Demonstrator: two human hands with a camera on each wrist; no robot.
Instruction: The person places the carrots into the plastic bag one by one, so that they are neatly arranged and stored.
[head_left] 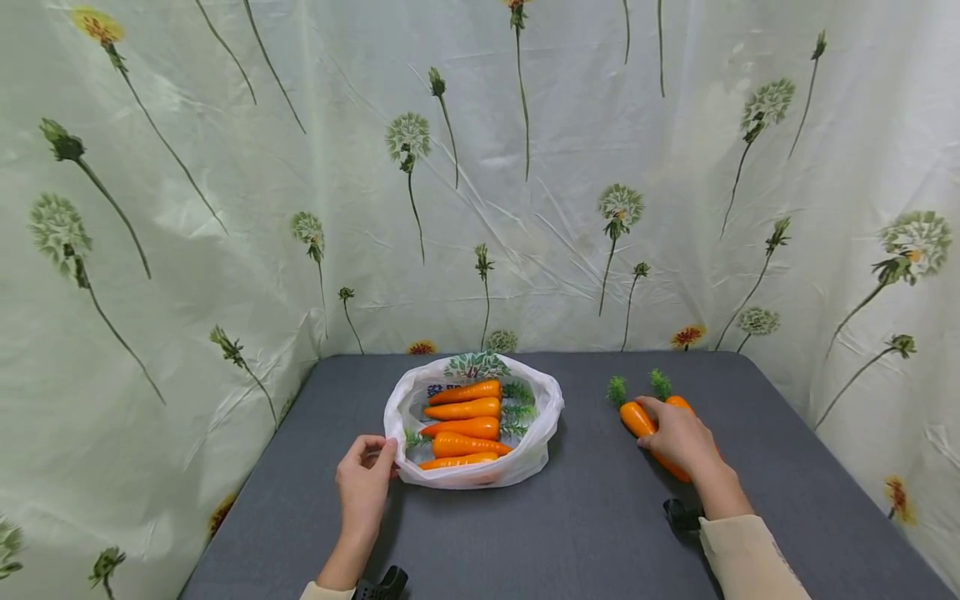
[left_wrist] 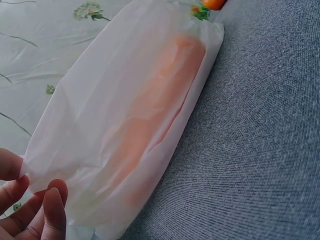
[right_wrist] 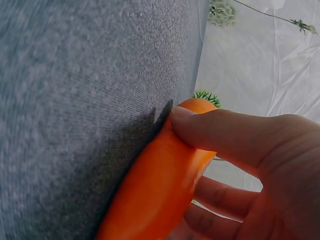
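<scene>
The right hand [head_left: 678, 435] curls around a carrot [head_left: 640, 421] lying on the table [head_left: 585, 533], well right of the bag [head_left: 525, 454]. The carrot's long axis points its leafy end away from the person. The left hand [head_left: 363, 483] pinches the bag's near-left rim, five carrots inside.

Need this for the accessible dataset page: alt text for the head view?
A person's right hand grips one of two carrots lying on a grey table, while the left hand holds the rim of a white plastic bag containing five carrots. A dandelion-print sheet forms the backdrop.
</scene>
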